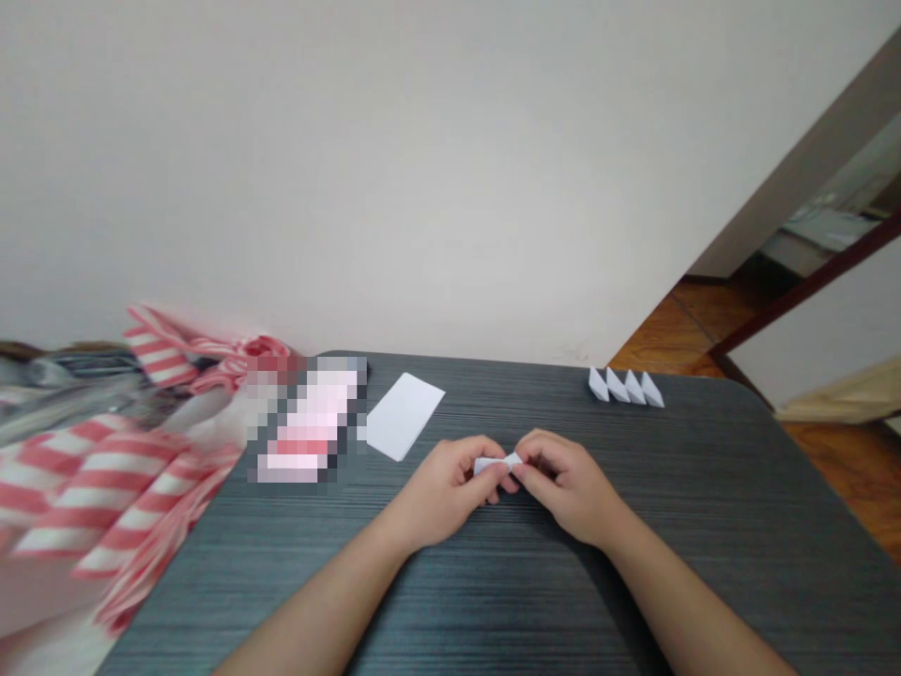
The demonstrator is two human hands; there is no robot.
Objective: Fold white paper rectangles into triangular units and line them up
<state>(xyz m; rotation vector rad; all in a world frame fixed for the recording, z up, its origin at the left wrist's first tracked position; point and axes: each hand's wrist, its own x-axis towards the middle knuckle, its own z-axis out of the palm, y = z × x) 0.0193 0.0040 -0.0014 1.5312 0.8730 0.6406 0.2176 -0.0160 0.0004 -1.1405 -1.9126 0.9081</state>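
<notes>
Between my two hands is a small folded piece of white paper (491, 464), held just above the dark table. My left hand (450, 488) pinches its left part between thumb and fingers. At the right end, the thumb and fingertips of my right hand (567, 483) close on the same paper. Its lower edge and part of its middle are hidden by my fingers. Several folded white paper boats (626, 387) stand in a row at the back right of the table. Flat white paper sheets (405, 417) lie beyond my left hand.
The dark wood-grain table (465, 601) meets a pale wall (450, 188) at the back. A pixelated pink and white object (313, 418) lies at its left side. Red-and-white striped cloth (105, 498) is heaped beside the left edge. Wooden floor (676, 329) shows at the right.
</notes>
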